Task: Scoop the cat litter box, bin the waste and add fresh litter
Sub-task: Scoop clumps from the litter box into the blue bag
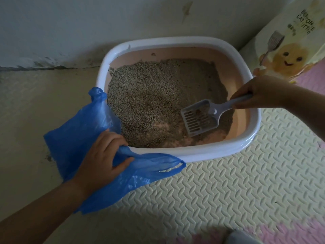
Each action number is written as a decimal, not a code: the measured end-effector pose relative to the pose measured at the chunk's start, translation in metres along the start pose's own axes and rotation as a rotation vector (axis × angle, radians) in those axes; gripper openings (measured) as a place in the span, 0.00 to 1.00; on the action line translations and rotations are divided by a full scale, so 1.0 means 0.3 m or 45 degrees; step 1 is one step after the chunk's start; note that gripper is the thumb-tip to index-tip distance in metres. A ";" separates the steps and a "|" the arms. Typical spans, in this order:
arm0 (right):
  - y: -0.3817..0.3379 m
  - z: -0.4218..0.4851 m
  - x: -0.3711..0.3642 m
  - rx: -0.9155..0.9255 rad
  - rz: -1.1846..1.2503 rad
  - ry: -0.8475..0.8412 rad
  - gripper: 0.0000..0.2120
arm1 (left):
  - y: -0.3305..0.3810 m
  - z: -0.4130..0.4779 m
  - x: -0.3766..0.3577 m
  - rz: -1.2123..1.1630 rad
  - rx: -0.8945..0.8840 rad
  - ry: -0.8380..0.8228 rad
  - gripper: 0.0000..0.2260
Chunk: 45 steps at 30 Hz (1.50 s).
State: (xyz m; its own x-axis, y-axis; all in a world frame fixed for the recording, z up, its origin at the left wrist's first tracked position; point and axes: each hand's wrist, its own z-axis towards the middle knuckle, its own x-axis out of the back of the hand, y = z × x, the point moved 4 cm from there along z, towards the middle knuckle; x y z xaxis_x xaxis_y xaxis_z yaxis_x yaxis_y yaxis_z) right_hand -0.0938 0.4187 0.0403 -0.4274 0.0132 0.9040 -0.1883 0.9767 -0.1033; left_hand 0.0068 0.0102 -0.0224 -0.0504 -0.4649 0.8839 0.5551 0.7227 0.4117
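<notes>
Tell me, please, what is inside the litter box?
Grey litter, bare pink floor at the near edge, and the slotted scoop gripped by the right hand. Anything buried under the litter is hidden.

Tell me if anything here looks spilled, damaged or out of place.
The litter is heaped unevenly, leaving the litter box floor bare near the scoop. The wall is stained and scuffed along its base, left of the box. No clear spill shows on the foam mat.

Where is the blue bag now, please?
Head view, lower left: the left hand grips the blue bag against the litter box, at its near-left corner.
</notes>
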 end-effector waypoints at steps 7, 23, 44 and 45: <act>-0.134 0.098 -0.036 0.096 0.011 -0.160 0.11 | -0.014 -0.009 -0.007 0.000 -0.052 0.060 0.16; -0.517 0.194 -0.300 0.122 0.720 -0.046 0.08 | -0.043 -0.017 0.021 -0.042 -0.107 0.113 0.12; -0.317 0.070 -0.179 -0.002 1.009 0.347 0.11 | -0.039 -0.020 0.029 -0.098 -0.019 0.071 0.13; -0.310 0.057 -0.172 -0.008 0.977 0.366 0.11 | -0.037 -0.021 0.030 -0.106 -0.011 0.069 0.13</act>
State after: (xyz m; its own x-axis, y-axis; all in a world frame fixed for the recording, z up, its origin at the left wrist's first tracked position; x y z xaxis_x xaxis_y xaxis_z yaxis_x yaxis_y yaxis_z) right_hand -0.0692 0.3237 -0.0038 -0.1916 0.7320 0.6539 0.0696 0.6747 -0.7348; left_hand 0.0054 -0.0052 -0.0204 -0.0520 -0.5504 0.8333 0.5577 0.6762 0.4814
